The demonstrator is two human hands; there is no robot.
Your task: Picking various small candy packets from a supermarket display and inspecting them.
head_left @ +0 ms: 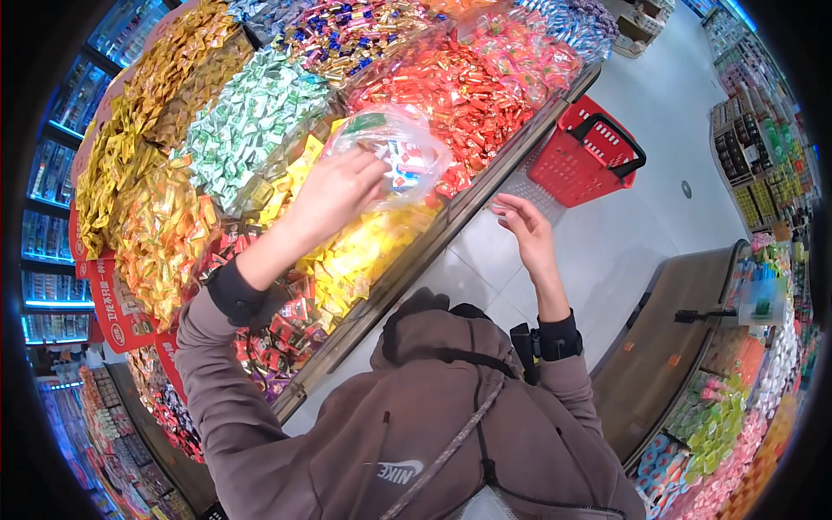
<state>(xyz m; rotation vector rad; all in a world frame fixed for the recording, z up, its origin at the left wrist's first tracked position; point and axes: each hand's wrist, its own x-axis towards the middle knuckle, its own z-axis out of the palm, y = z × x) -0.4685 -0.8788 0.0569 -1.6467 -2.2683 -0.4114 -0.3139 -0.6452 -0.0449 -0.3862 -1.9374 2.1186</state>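
My left hand (pixel 342 191) reaches over a sloping bin of wrapped sweets, its fingers closed at the edge of a clear plastic bag (pixel 425 154). Inside the bag some white, red, blue and green wrapped pieces show. Under the bag and hand lie yellow-wrapped sweets (pixel 364 260). To the right, my right hand (pixel 527 230) is raised over the aisle floor, its fingers apart and slightly bent, with nothing in them. Both wrists wear black bands.
Piles of mint-green (pixel 260 117), red (pixel 459 95) and gold sweets (pixel 117 186) fill the stand. Its wooden edge (pixel 425 238) runs diagonally before me. A red shopping basket (pixel 568 160) is on the floor beyond it. To the right stands another brown-edged display (pixel 663 338).
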